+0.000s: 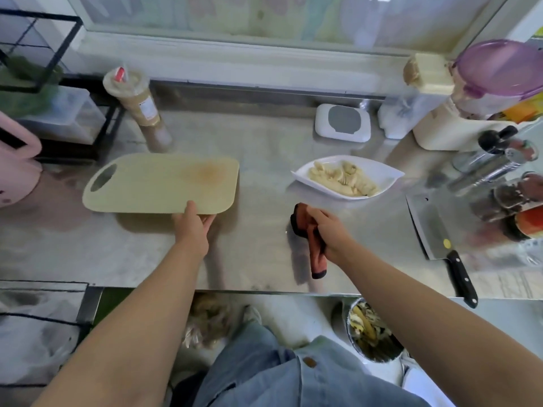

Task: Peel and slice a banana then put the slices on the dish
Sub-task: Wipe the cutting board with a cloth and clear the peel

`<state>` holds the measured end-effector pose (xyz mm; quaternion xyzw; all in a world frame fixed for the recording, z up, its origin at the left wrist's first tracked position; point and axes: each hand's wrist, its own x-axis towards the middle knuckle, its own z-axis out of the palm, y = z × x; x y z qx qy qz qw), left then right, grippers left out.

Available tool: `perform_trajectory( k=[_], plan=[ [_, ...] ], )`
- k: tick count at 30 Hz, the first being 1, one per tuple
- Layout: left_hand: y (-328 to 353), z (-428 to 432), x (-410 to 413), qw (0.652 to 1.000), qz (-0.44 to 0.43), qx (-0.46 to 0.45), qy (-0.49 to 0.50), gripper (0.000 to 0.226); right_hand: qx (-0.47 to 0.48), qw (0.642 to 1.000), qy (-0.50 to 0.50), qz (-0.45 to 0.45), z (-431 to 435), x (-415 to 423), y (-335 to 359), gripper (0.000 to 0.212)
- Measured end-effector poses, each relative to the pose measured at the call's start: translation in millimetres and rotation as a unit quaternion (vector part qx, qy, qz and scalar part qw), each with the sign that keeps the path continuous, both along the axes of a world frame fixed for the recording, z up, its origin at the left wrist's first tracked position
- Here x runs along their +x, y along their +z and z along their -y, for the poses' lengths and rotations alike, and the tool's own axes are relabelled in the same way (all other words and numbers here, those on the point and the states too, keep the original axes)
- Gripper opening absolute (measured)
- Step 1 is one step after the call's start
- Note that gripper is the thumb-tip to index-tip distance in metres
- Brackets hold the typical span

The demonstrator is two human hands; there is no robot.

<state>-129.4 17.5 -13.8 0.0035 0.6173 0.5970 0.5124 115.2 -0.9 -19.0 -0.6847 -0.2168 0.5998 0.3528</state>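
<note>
left hand point(192, 223) pinching the cutting board point(152, 183) by its near edge, right hand point(329, 227) fingers wrapped round an orange cloth point(318, 261), banana slices point(342, 177) in white dish point(389, 175)

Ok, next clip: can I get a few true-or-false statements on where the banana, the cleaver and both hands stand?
1. The banana slices lie in the white dish. True.
2. The left hand holds the cleaver. False: it grips the near edge of the cutting board; the cleaver lies on the counter.
3. The right hand grips an orange-and-black cloth. True.
4. Slices remain on the cutting board. False: none show on it.
</note>
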Motion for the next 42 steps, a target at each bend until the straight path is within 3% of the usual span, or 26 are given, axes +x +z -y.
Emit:
perform_trajectory(
  k=[3,7,10,12,15,18,20,22,25,32,36,39,42],
  plan=[
    [-17,-3,-6,0.981,-0.131,-0.124,-0.068,0.016,-0.005,1.0,-0.004,-0.025,-1,2,-1,0.015],
    [-22,-3,-1,0.918,-0.252,-0.257,-0.164,0.045,0.004,0.997,-0.026,-0.077,0,5,0,0.016],
    [-15,-2,14,0.889,-0.315,-0.265,-0.201,0.042,-0.003,0.992,-0.052,-0.113,1,10,3,0.015],
    [-15,-3,28,0.884,-0.342,-0.192,-0.253,0.035,-0.016,0.988,-0.065,-0.141,4,14,10,0.015],
    [-8,4,67,0.893,-0.207,-0.086,-0.391,0.015,-0.013,0.98,-0.092,-0.176,13,23,24,0.022],
    [6,19,115,0.821,-0.079,-0.063,-0.562,0.03,0.017,0.974,-0.104,-0.202,27,40,34,0.027],
    [10,32,147,0.781,-0.017,-0.043,-0.623,0.034,0.039,0.971,-0.11,-0.21,38,57,39,0.029],
    [12,46,175,0.772,-0.011,-0.009,-0.635,0.019,0.064,0.965,-0.126,-0.219,50,77,42,0.031],
    [16,62,205,0.781,-0.081,0.032,-0.619,0.008,0.115,0.963,-0.138,-0.201,70,115,47,0.035],
    [18,87,253,0.772,-0.205,0.071,-0.597,0.014,0.135,0.962,-0.225,-0.076,139,202,33,0.02],
    [21,105,274,0.79,-0.172,0.073,-0.584,0.021,0.048,0.981,-0.188,-0.01,173,231,29,0.051],
    [19,113,287,0.767,-0.238,0.076,-0.591,0.019,-0.064,0.996,-0.066,0.008,192,245,30,0.043],
    [18,121,302,0.715,-0.36,0.047,-0.598,0.03,-0.059,0.993,-0.057,0.09,199,245,33,0.022]
  ],
)
